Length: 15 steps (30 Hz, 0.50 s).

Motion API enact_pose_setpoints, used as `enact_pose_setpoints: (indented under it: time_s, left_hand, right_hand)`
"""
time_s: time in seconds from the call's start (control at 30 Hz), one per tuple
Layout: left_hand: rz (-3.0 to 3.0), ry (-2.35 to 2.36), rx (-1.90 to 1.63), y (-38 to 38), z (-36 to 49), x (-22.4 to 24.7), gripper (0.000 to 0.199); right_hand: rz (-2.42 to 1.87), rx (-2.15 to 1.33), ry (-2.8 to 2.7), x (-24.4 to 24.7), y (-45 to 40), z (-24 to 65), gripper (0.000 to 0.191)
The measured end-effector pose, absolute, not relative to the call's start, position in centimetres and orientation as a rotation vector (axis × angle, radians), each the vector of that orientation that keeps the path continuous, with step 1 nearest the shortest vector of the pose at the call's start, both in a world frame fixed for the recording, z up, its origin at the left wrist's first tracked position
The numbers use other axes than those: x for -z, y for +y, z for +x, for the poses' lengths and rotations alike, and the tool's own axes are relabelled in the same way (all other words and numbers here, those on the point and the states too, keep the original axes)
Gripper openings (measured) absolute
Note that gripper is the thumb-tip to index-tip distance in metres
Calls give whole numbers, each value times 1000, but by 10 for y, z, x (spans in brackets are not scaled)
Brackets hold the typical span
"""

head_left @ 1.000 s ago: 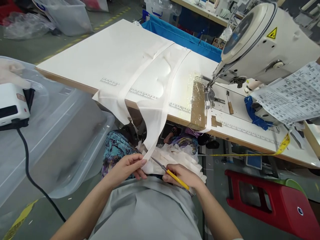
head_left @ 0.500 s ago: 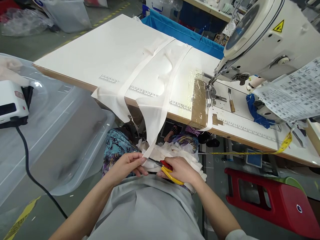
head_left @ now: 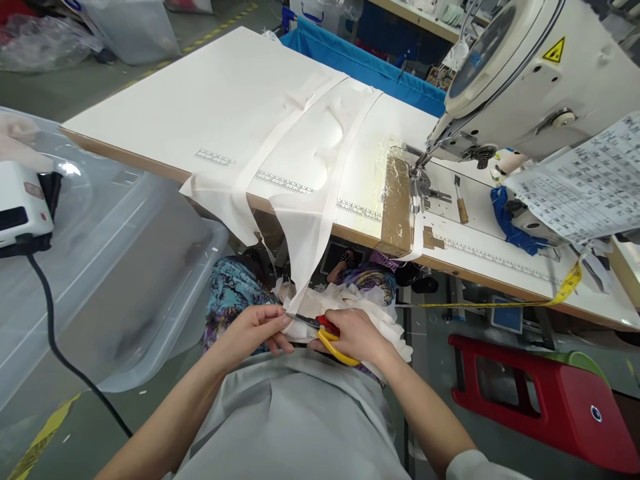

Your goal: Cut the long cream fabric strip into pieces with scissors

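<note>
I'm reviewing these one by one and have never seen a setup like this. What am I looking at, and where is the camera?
There is no robot here: the view comes from a camera worn on a person's head, looking forward and down at two bare hands. The left hand pinches the lower end of a pale fabric piece, which hangs over the front edge of a white table. The right hand holds scissors with yellow and red handles, blades pointing toward the left fingertips. On the table's right side stand a sewing machine and, lying near it, a small wooden-handled tool.
</note>
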<state>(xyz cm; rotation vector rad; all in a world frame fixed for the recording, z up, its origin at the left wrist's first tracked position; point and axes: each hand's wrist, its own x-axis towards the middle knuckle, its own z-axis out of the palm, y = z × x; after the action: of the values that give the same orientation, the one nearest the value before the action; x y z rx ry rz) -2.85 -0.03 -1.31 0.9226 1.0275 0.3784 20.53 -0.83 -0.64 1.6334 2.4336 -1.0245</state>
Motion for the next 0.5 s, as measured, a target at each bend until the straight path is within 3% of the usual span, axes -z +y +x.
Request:
enact_pose_setpoints:
  time_s: [0.2, 0.4, 0.5]
  left_hand:
    - [1118, 1063, -284, 8, -29, 10, 42]
    - [2228, 1123, -284, 45, 4, -5, 31]
    - [2486, 1019, -96, 70, 40, -14, 39]
  right_hand:
    - [1788, 1180, 2360, 12, -14, 209, 53]
    - [2095, 1563, 2275, 21, -42, 225, 44]
    - [2159, 1744, 2205, 25, -54, 227, 41]
